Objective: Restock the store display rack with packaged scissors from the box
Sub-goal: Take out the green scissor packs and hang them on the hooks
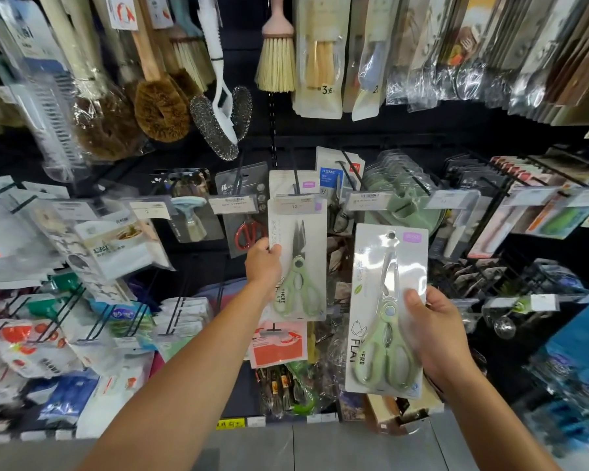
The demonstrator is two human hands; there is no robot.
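Observation:
A packaged pair of green-handled scissors [303, 263] hangs from a black peg [296, 180] at the centre of the display rack, behind a price tag [295, 205]. My left hand [263, 263] grips that pack's left edge. My right hand [436, 334] holds a second, identical scissors pack [385, 311] upright by its right edge, lower and to the right, in front of the rack. A cardboard box [402, 411] sits on the floor below the second pack, mostly hidden by it.
Red-handled scissors [249, 234] and a blue-labelled pack [332, 185] hang on neighbouring pegs. Brushes [276, 56] and scourers [215, 130] hang above. Packed goods fill the pegs left and right. Grey floor [320, 447] lies at the bottom.

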